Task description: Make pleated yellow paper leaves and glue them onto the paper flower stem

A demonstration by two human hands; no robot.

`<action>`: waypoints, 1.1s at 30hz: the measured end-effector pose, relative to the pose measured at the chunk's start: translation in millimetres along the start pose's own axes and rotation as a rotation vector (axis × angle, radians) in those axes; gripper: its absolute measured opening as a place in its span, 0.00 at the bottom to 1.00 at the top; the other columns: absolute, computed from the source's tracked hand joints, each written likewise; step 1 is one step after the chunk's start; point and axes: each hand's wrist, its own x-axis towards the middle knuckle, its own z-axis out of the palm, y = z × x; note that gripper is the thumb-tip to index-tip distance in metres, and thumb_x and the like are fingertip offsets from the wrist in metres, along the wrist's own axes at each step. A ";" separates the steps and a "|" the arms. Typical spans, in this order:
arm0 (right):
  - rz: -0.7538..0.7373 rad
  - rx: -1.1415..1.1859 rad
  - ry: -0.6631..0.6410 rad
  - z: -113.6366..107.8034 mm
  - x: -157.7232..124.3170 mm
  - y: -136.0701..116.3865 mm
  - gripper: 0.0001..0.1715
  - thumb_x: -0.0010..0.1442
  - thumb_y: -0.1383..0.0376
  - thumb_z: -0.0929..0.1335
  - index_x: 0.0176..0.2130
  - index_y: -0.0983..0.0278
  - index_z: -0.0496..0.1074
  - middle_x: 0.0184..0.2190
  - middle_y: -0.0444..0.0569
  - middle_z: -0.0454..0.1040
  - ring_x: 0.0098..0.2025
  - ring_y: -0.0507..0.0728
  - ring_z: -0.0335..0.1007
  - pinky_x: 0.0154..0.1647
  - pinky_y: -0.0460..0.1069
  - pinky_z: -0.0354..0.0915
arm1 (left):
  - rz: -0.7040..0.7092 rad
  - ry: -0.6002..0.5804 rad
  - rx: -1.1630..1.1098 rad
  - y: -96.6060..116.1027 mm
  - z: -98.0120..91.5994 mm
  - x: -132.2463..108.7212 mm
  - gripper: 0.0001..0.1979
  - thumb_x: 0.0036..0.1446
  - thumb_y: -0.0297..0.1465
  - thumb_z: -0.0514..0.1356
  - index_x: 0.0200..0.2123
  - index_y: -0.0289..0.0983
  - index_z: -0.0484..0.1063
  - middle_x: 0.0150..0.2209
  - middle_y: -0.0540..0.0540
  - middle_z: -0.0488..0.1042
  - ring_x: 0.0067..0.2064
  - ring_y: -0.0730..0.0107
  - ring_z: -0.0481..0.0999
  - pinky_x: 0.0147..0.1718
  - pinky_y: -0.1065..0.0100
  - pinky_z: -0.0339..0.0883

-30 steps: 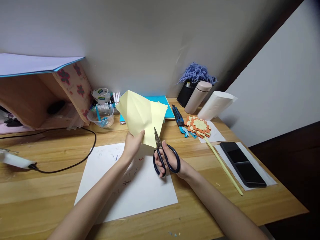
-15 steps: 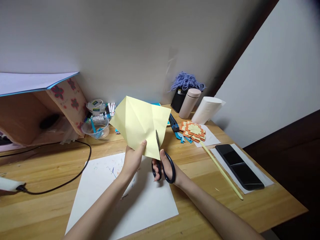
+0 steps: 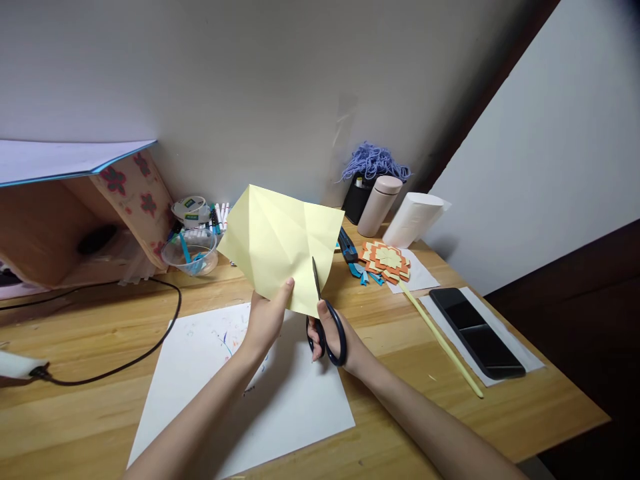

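My left hand pinches the lower edge of a creased pale yellow paper sheet and holds it up over the desk. My right hand has its fingers through the dark handles of a pair of scissors. The blades point up and lie against the sheet's lower right edge, closed or nearly closed. Both hands hover above a white sheet with small colour marks that lies flat on the wooden desk.
Right of my hands lie an orange and yellow paper flower on a long yellow stick, a black phone, a blue utility knife, a pink bottle and a white roll. A clear cup, tape, markers and a black cable sit to the left.
The scissors' blades have closed further into the yellow sheet's lower edge, and both hands have lifted the sheet slightly. The view has tilted a little.
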 end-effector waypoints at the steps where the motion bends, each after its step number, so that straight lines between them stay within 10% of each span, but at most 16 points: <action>1: 0.005 -0.001 0.004 -0.3 0.0 0.0 0.40 0.41 0.29 0.57 0.25 0.63 0.56 0.13 0.34 0.57 0.10 0.45 0.56 0.11 0.43 0.62 | -0.001 0.002 -0.002 0.3 0.3 -0.1 0.23 0.52 0.37 0.62 0.50 0.34 0.68 0.50 0.38 0.72 0.52 0.60 0.70 0.50 0.63 0.63; 33: -0.014 -0.011 0.006 -8.2 6.3 8.8 0.40 0.48 0.33 0.56 0.37 0.65 0.64 0.13 0.34 0.55 0.10 0.46 0.56 0.11 0.42 0.62 | -0.080 -0.029 -0.033 -7.1 2.1 0.5 0.24 0.49 0.38 0.63 0.48 0.33 0.70 0.48 0.36 0.73 0.49 0.58 0.72 0.46 0.63 0.66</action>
